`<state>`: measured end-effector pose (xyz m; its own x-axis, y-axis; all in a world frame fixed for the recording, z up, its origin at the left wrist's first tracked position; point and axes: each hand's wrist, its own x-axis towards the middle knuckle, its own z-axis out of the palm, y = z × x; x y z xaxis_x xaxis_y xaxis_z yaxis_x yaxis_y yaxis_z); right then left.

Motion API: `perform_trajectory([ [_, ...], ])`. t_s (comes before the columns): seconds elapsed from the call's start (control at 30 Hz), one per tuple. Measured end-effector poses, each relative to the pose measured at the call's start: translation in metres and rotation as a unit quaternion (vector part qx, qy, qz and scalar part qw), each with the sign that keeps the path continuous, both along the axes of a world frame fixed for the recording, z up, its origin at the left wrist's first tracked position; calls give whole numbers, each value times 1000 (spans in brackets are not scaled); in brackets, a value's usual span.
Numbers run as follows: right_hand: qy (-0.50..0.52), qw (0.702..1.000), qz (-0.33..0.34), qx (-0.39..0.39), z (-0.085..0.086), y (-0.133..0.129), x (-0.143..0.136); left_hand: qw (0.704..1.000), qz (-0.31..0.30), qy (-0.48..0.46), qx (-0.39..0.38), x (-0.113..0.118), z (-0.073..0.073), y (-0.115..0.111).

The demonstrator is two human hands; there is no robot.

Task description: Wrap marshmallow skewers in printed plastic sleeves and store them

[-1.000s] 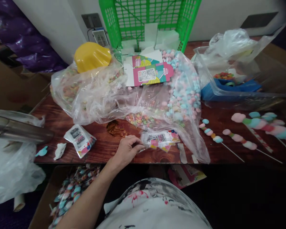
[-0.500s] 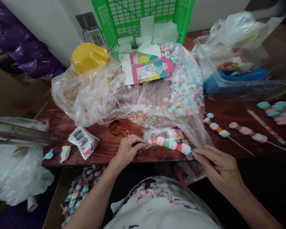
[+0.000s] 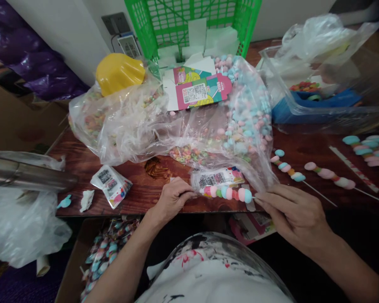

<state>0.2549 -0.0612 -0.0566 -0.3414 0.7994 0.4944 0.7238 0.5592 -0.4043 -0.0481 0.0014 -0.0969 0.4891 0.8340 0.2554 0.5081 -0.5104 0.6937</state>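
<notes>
A skewer of pink, blue, green and red candies [image 3: 229, 193] lies level between my hands near the table's front edge. My right hand [image 3: 287, 210] is closed on its white stick, just right of the last blue candy. My left hand [image 3: 175, 197] is closed in a pinch on the open end of a clear printed wrapper [image 3: 216, 177], and the skewer's left tip is at that opening or partly inside it. Beyond them lies a large clear bag of pink and blue candies [image 3: 248, 113]. Two finished-looking skewers [image 3: 328, 173] rest on the right.
Flat printed wrappers [image 3: 111, 185] are stacked at the left, near a metal flask [image 3: 25, 174]. A green crate [image 3: 192, 25] stands behind printed cartons [image 3: 196, 90]. At the right is a clear bin [image 3: 328, 111]. Below the table, a box [image 3: 72, 256] holds many skewers.
The skewer has gone from tilted down at the right to nearly level. My right hand has risen slightly, and my left hand has shifted slightly right.
</notes>
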Motion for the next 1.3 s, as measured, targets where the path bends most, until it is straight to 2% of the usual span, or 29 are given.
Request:
perform_trajectory([
  [0.17,-10,1000,6,-3,-2,-1,-8,1000,-13,-1,0,3,-1,-2],
  [0.33,-2,1000,25,8,-5,6,-17,997,-11,-2,70,7,4,-1],
  [0.4,17,999,31,23,-4,8,-19,997,-14,1,70,6,9,0],
  [0.53,57,997,42,35,4,11,-21,998,-60,33,6,6,19,-1],
  [0.67,29,995,62,69,11,13,-24,991,-105,45,-73,17,27,-9],
  [0.77,-39,992,91,78,14,14,-29,986,-107,58,-114,29,30,-18],
  [0.93,-135,979,149,21,14,17,-38,981,-108,71,-145,46,32,-27],
  [1.13,-158,971,176,-38,12,25,-46,975,-113,56,-181,58,36,-30],
  [1.2,-146,972,178,-37,14,29,-44,974,-116,45,-192,56,38,-31],
  [1.3,-123,980,158,-8,19,34,-36,977,-85,55,-187,48,40,-31],
])
